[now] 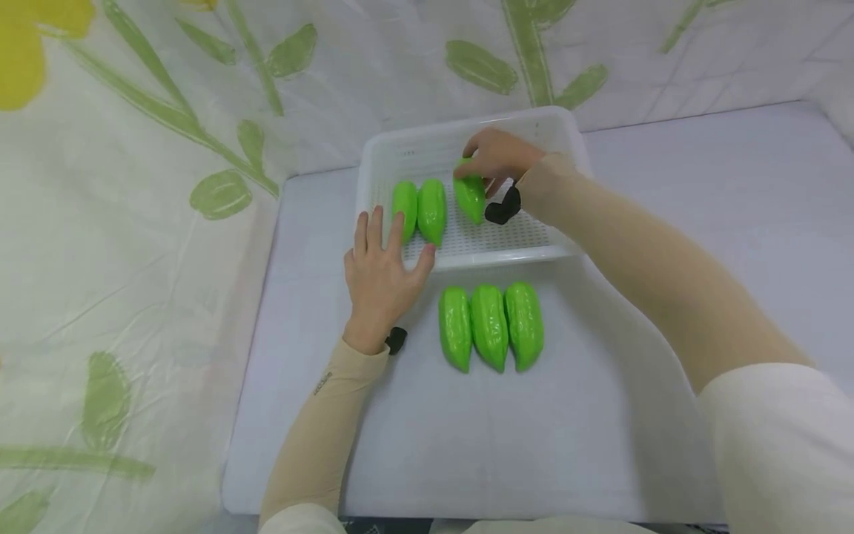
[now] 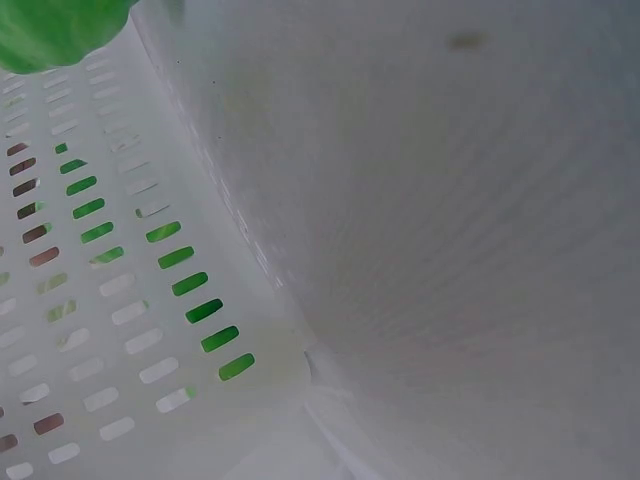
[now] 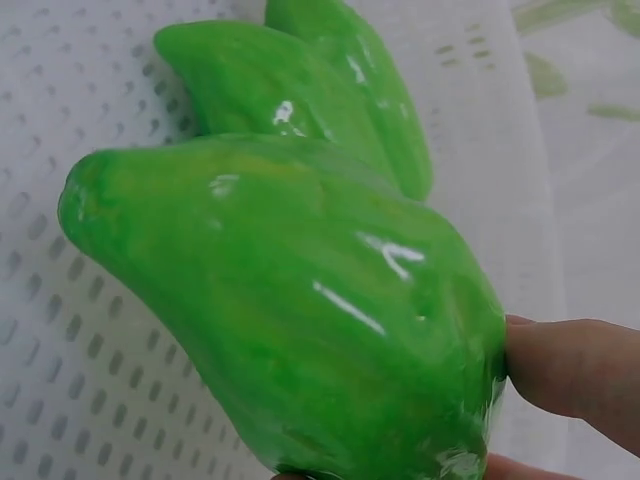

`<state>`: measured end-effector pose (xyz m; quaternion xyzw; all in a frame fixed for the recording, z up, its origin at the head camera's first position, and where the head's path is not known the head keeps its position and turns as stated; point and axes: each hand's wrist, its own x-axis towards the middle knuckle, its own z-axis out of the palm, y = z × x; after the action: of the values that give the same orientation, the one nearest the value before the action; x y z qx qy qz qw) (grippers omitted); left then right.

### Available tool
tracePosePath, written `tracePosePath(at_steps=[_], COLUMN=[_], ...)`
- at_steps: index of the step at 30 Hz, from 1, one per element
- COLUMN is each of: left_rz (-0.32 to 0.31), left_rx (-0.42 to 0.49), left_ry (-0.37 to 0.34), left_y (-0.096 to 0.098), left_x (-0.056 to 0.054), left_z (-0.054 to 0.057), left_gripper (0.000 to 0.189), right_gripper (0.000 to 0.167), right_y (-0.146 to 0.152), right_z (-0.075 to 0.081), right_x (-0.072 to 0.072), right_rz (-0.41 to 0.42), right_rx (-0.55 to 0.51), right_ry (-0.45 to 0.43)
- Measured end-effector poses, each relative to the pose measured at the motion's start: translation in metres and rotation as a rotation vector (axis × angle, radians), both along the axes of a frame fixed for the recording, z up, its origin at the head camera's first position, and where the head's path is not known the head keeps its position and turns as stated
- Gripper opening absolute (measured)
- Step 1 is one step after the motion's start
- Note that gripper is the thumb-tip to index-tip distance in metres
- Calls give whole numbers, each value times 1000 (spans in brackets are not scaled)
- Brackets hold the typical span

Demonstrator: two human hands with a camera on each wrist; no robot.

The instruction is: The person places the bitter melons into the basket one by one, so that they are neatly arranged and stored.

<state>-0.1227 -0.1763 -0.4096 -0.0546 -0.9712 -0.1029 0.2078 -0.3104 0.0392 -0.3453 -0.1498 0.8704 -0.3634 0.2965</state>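
In the head view, my right hand (image 1: 497, 157) holds a glossy green fruit (image 1: 471, 199) by its far end, inside the white basket (image 1: 507, 257). The right wrist view shows this tapered fruit (image 3: 290, 290) close up, with a finger (image 3: 570, 365) against its wide end. Two more green fruits (image 1: 432, 211) lie side by side in the basket's left part. My left hand (image 1: 382, 278), fingers spread, reaches over the basket's near left rim and overlaps the leftmost fruit (image 1: 404, 200); whether it touches is unclear. The left wrist view shows the slotted basket wall (image 2: 110, 290) but not the hand's fingers.
Three similar green fruits (image 1: 489, 326) lie in a row on the white-covered table (image 1: 534, 445), just in front of the basket. A patterned plastic curtain (image 1: 153, 245) hangs along the left and back edges of the table.
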Motion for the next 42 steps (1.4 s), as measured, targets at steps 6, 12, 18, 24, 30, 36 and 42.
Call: tracePosePath(at_steps=[6, 12, 18, 24, 30, 36, 42], left_rz=[2, 2, 4, -8, -13, -16, -12], left_rx=[18, 13, 14, 15, 13, 15, 25], left_ry=[-1, -12, -18, 8, 15, 26, 20], left_y=[-3, -2, 0, 2, 2, 2, 1], left_x=[4, 5, 4, 2, 1, 1, 1], left_z=[0, 0, 0, 0, 0, 0, -2], left_gripper=[72, 72, 73, 73, 73, 73, 72], right_gripper=[62, 62, 71, 73, 77, 79, 81], right_y=[-15, -21, -20, -20, -22, -21, -21], right_z=[-14, -27, -32, -30, -29, -31, -28], right_x=[-3, -7, -8, -3, -2, -4, -2], right_rz=[30, 51, 46, 32, 24, 11, 5], right_rx=[33, 81, 98, 67, 63, 68, 63], right_ry=[-27, -49, -54, -70, -94, -117, -123])
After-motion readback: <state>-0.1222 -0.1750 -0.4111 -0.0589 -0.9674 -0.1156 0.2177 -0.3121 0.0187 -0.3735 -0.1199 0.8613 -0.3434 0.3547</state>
